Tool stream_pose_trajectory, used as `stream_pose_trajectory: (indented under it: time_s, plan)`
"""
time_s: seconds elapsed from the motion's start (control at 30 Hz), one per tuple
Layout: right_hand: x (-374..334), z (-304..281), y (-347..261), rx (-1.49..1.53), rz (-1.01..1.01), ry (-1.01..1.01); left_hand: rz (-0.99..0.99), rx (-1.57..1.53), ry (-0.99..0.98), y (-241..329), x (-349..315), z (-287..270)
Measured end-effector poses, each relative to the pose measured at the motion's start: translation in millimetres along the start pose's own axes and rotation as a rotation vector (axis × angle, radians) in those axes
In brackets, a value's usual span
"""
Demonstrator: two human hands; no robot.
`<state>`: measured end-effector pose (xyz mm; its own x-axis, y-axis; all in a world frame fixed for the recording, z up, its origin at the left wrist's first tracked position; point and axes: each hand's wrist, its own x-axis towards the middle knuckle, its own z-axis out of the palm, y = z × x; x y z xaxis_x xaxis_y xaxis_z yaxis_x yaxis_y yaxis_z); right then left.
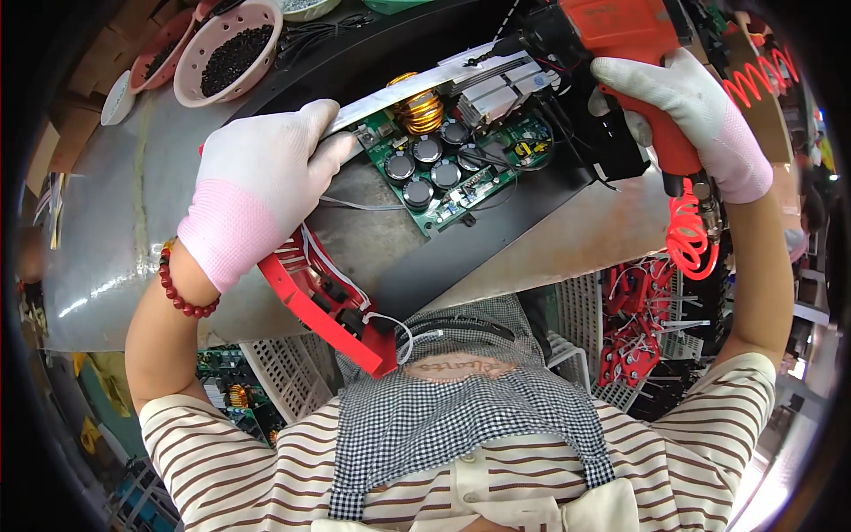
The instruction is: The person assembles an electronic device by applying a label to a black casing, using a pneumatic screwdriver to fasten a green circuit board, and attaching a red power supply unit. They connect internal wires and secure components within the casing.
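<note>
Green circuit board (443,173) sits mid-frame, tilted, on a black mat (461,257) over the grey metal tabletop (115,213). On the board: a cluster of round black capacitors (425,164), a copper-wound coil (418,111) at its upper edge, and silver finned heat sinks (496,89) to the right of the coil. Thin wires trail off the board's lower left edge.

Left hand (261,177), white glove w/ pink cuff, lies on the board's left end, fingers curled over a flat silver metal strip (399,89) that runs along the board's top edge; grip closed on that strip. Red bead bracelet (182,288) on the wrist.

Right hand (687,115), same kind of glove, is wrapped tight round the handle of an orange pneumatic screwdriver (620,31); its black nose points left at the heat sinks, tip right at them, contact not clear. Coiled orange air hose (687,235) hangs from the handle's base.

Below the left wrist, a red plastic frame (319,306) w/ white wires sits at the tabletop's near edge. Far left, a pink perforated bowl (230,53) holds small dark parts. Under the tabletop, white slotted crates (288,377) and more red parts (634,332) at right.
</note>
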<state>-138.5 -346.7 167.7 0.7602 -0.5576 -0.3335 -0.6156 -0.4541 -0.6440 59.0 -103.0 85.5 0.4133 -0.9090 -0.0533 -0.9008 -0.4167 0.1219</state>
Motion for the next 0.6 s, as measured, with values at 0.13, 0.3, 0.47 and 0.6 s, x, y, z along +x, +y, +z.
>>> stream_pose_trajectory:
  time_s: [0.13, 0.3, 0.47, 0.6]
  plan:
    - [13.2, 4.8, -7.4, -0.054, -0.086, 0.018, 0.012, 0.028, 0.005, -0.9, 0.8, 2.5]
    - [17.2, -20.6, -64.3, -0.490, 0.101, -0.084, 0.051, 0.005, -0.021, 1.8, 5.9, -2.4]
    - [34.4, -16.8, -86.4, -0.615, 0.118, -0.124, 0.022, 0.007, -0.026, -2.1, 1.6, 2.1]
    - [37.8, -16.3, -86.2, -0.649, 0.128, -0.138, 0.034, 0.005, -0.015, -0.7, 3.0, 2.2]
